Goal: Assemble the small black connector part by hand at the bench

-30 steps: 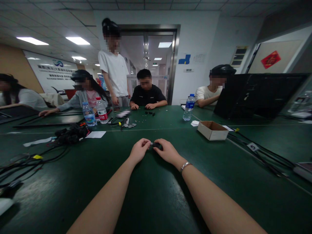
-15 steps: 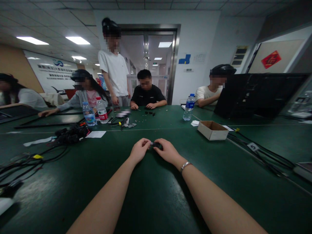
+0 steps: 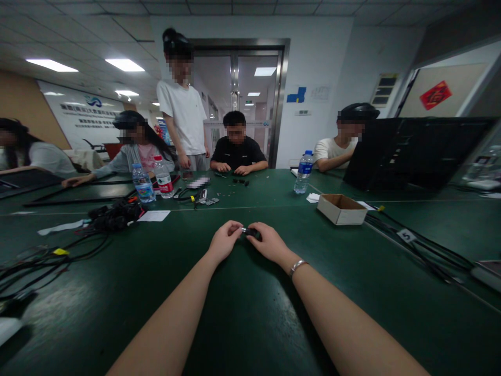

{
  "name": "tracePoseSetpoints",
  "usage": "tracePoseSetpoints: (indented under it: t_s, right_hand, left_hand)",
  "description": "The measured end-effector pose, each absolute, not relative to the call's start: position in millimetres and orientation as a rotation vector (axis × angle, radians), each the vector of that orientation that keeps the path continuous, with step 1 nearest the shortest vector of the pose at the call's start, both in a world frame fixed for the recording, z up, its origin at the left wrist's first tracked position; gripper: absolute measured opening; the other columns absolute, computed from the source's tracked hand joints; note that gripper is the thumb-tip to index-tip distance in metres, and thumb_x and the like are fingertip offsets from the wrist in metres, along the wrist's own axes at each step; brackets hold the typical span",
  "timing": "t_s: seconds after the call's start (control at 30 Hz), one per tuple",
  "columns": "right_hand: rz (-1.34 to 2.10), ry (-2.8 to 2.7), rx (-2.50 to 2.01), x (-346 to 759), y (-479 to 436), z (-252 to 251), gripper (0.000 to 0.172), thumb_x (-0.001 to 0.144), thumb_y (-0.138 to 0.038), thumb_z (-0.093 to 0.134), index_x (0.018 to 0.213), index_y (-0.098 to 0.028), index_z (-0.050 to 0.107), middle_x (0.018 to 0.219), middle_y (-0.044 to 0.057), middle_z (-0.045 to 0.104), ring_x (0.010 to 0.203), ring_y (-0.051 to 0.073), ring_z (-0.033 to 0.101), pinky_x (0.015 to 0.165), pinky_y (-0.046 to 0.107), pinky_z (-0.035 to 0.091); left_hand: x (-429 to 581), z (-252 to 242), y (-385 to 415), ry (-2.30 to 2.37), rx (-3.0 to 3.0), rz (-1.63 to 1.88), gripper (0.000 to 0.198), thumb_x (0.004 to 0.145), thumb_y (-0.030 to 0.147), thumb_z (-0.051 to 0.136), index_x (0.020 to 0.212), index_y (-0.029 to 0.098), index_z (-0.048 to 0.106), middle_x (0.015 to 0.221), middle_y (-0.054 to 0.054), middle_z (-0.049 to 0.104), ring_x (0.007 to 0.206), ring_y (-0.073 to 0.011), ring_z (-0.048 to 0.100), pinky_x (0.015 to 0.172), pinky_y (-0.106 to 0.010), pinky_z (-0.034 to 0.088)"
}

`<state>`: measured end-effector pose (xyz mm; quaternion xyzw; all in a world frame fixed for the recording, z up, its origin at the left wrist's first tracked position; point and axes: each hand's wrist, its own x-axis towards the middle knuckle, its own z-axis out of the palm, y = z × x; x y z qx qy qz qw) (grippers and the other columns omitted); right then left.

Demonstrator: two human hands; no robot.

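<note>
My left hand [image 3: 225, 241] and my right hand [image 3: 271, 243] meet over the middle of the green table [image 3: 250, 313]. Between their fingertips sits a small black part [image 3: 252, 233] with a pale end. The fingers of both hands are curled and pinched on it, left at the pale end, right over the black body. A thin silver bracelet [image 3: 296, 267] circles my right wrist. Both forearms rest low over the tabletop.
An open cardboard box [image 3: 342, 209] stands to the right, with a black monitor [image 3: 418, 151] behind it. Black cables [image 3: 47, 258] and a dark bundle [image 3: 115, 215] lie on the left. Water bottles [image 3: 143, 183] and small parts sit farther back, where several people sit or stand.
My hands have stayed in place on the small part. The seated person in black across the table has shifted a little.
</note>
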<state>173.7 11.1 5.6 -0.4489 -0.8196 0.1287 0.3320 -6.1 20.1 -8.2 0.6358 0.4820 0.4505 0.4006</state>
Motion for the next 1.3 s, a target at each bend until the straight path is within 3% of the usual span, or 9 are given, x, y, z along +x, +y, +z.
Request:
tracePoseSetpoints:
  t_s: [0.17, 0.37, 0.53, 0.67, 0.83, 1.13, 1.3]
  right_hand:
    - [0.321, -2.147, -1.167, 173.5, 13.2, 2.9, 0.017, 0.082, -0.019, 0.062, 0.100, -0.017, 0.062, 0.093, 0.005, 0.061, 0.085, 0.017, 0.056, 0.078, 0.028, 0.042]
    - [0.330, -2.142, -1.169, 172.6, 12.4, 3.8, 0.017, 0.083, -0.019, 0.061, 0.100, -0.018, 0.062, 0.094, 0.005, 0.061, 0.085, 0.017, 0.056, 0.079, 0.029, 0.042]
    - [0.345, -2.139, -1.178, 171.9, 11.1, 5.3, 0.018, 0.083, -0.019, 0.061, 0.101, -0.018, 0.062, 0.095, 0.006, 0.061, 0.086, 0.017, 0.056, 0.079, 0.029, 0.043]
    - [0.347, -2.139, -1.181, 172.0, 9.7, 7.0, 0.018, 0.082, -0.018, 0.061, 0.100, -0.018, 0.062, 0.094, 0.005, 0.061, 0.086, 0.017, 0.056, 0.079, 0.029, 0.043]
    - [0.348, -2.135, -1.181, 171.6, 8.9, 8.0, 0.017, 0.082, -0.017, 0.061, 0.099, -0.017, 0.062, 0.093, 0.005, 0.061, 0.085, 0.017, 0.057, 0.079, 0.029, 0.043]
    - [0.337, -2.136, -1.189, 172.9, 10.6, 5.9, 0.017, 0.082, -0.018, 0.061, 0.099, -0.018, 0.062, 0.093, 0.005, 0.061, 0.085, 0.017, 0.056, 0.077, 0.028, 0.043]
    - [0.334, -2.135, -1.173, 172.7, 11.4, 5.1, 0.017, 0.082, -0.019, 0.061, 0.100, -0.018, 0.062, 0.094, 0.005, 0.061, 0.086, 0.017, 0.056, 0.079, 0.028, 0.043]
  left_hand:
    - [-3.5, -3.6, 17.9, 1.160, 1.590, 1.200, 0.016, 0.075, 0.017, 0.058, 0.091, 0.017, 0.061, 0.092, -0.005, 0.064, 0.083, -0.0151, 0.060, 0.079, -0.029, 0.047]
    - [-5.5, -3.0, 18.1, 1.175, 1.642, 1.192, 0.017, 0.075, 0.014, 0.058, 0.091, 0.017, 0.062, 0.097, -0.006, 0.063, 0.088, -0.0164, 0.060, 0.082, -0.030, 0.047]
    - [-6.6, -3.7, 17.5, 1.162, 1.639, 1.211, 0.020, 0.075, 0.021, 0.062, 0.094, 0.017, 0.061, 0.102, -0.007, 0.063, 0.094, -0.0180, 0.059, 0.081, -0.029, 0.047]
    - [-5.9, -5.1, 18.7, 1.245, 1.578, 1.168, 0.027, 0.079, 0.032, 0.058, 0.101, 0.018, 0.060, 0.103, -0.008, 0.064, 0.084, -0.0170, 0.061, 0.066, -0.025, 0.047]
    - [-5.0, -8.9, 22.7, 1.312, 1.532, 1.120, 0.030, 0.081, 0.043, 0.054, 0.094, 0.016, 0.060, 0.086, -0.006, 0.064, 0.073, -0.0150, 0.059, 0.059, -0.024, 0.044]
    - [-4.5, -2.4, 17.5, 1.200, 1.556, 1.152, 0.019, 0.077, 0.028, 0.059, 0.092, 0.018, 0.061, 0.081, -0.003, 0.062, 0.071, -0.0131, 0.057, 0.060, -0.023, 0.042]
    - [-5.9, -4.0, 19.0, 1.175, 1.598, 1.194, 0.017, 0.073, 0.021, 0.061, 0.090, 0.017, 0.063, 0.092, -0.005, 0.065, 0.077, -0.0142, 0.059, 0.067, -0.025, 0.045]
